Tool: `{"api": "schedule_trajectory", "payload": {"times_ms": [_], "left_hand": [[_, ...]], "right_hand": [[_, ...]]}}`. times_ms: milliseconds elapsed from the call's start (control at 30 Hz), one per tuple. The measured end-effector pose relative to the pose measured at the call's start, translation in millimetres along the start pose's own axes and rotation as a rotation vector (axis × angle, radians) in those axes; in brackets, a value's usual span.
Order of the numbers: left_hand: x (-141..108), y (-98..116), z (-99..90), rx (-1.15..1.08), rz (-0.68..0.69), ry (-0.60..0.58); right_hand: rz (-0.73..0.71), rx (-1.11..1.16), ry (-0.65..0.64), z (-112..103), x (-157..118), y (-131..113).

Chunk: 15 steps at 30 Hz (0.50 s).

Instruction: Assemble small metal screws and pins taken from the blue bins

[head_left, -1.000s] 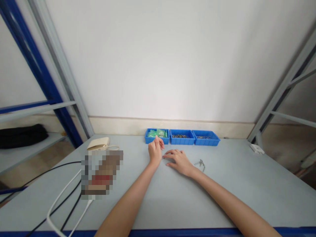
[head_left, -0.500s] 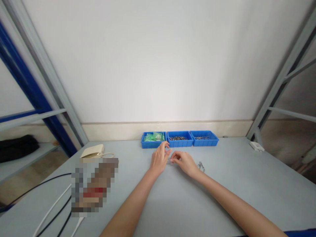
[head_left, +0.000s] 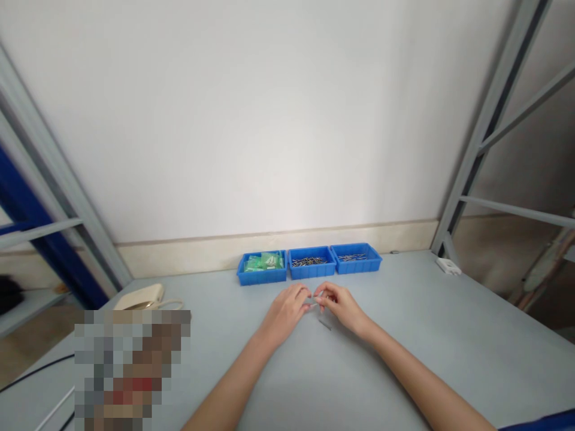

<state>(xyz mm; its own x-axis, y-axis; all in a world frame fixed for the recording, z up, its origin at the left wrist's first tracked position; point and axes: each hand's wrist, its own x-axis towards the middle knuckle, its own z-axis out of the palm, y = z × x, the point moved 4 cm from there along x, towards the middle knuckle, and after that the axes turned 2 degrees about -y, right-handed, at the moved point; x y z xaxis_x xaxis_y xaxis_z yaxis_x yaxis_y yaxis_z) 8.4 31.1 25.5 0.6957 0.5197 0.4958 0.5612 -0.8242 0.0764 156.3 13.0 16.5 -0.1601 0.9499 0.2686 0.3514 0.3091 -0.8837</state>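
My left hand and my right hand meet above the table, their fingertips closed in pinches. Between them is a small whitish, see-through piece, perhaps thin plastic; it is too small to make out clearly. Just below the right fingertips a thin grey metal screw or pin lies on the table. Behind the hands stand three blue bins: the left bin holds green-and-clear packets, the middle bin many small metal fasteners, and the right bin fewer thin metal pieces.
At the left lies a cream-coloured box-like device with a cable, beside a pixelated area and more cables. A small white object sits at the right rear. Grey metal posts flank the table, with a wall behind.
The view has shifted, so the bins appear further left. Both hands have come closer together around the small piece. The metal piece below them now shows; the loose fasteners beside my right hand no longer show.
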Motion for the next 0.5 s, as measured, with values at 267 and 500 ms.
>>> {"api": "schedule_trajectory", "payload": {"times_ms": [267,500], "left_hand": [[-1.6,9.9,-7.0,0.066,0.075,0.073],[-1.4,13.3,-8.4,0.052,0.036,0.132]], "right_hand": [[0.012,0.063,0.051,-3.5,2.7,8.6],[0.016,0.063,0.029,2.9,1.4,7.5]]}}
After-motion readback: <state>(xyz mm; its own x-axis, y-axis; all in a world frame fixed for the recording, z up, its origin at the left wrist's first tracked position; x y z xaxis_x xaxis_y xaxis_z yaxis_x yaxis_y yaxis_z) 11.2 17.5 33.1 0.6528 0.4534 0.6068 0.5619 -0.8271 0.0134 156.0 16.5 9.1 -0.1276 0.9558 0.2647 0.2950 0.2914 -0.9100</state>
